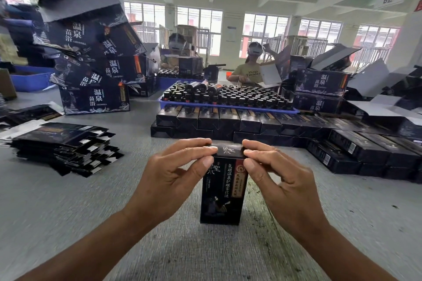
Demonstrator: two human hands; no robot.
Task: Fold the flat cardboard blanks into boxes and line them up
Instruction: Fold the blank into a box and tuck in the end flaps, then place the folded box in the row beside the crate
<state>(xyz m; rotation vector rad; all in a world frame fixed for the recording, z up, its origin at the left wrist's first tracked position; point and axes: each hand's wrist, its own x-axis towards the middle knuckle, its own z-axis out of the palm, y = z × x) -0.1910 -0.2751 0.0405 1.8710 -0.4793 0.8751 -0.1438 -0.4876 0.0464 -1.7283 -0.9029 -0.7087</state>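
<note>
A tall black printed box [222, 194] stands upright on the grey table [57, 212] in front of me. My left hand [173, 175] pinches its top left corner between thumb and fingers. My right hand [276, 178] pinches the top right corner the same way, at the closed top flap. A pile of flat black cardboard blanks [66, 146] lies on the table to the left. Rows of finished black boxes [219, 121] lie lined up behind the box and run on to the right [370, 153].
A blue tray [228, 106] full of dark bottles sits on the lined-up boxes. Large dark cartons [96, 59] are stacked at the back left and more at the right [322, 89]. Two people work at the far side.
</note>
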